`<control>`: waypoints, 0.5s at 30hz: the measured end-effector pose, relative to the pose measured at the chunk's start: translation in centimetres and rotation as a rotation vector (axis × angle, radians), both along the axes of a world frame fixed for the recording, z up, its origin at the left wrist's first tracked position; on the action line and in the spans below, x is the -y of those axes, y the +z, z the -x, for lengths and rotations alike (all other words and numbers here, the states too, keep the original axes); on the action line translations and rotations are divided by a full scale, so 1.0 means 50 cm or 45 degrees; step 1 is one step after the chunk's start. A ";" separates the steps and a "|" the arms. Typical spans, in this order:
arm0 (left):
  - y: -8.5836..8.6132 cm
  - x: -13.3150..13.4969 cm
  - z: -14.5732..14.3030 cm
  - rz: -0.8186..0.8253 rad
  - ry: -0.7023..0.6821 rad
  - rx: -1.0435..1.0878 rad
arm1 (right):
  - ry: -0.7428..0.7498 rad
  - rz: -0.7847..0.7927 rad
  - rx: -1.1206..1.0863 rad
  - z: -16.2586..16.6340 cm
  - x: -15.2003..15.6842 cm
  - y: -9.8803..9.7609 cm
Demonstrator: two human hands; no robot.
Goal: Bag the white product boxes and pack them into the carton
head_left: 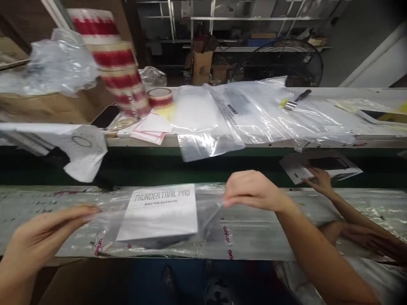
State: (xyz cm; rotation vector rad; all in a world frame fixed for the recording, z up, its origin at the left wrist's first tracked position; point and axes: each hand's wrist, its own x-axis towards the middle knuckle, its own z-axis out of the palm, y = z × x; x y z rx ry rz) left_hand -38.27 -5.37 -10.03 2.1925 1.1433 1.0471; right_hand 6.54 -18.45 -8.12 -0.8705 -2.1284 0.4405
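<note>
A white box (160,212) printed "THUNDERTRAIL PRO, BUILT FOR ADVENTURE" lies inside a clear plastic bag (210,209) on the near bench. My left hand (47,235) pinches the bag's left edge. On the other side, my right hand (254,190) grips the right edge of the bag, fingers closed over the film. The bag is stretched between the two hands, and the box tilts a little toward me.
Another person's hand (319,180) touches a bagged box (321,166) at the right. The far shelf (286,142) carries clear bags (254,112), a tape roll (160,97), a red-and-white striped stack (116,63), a brush (295,100) and crumpled plastic (60,63).
</note>
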 end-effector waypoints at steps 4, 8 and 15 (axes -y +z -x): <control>0.029 -0.045 0.041 -0.051 -0.030 -0.228 | -0.266 0.362 0.033 0.051 -0.093 -0.001; 0.026 -0.109 0.009 0.204 -0.041 0.082 | -0.611 0.366 0.233 0.144 -0.142 0.039; -0.005 -0.157 -0.017 0.310 -0.286 0.433 | -0.648 0.341 0.639 0.369 -0.133 0.013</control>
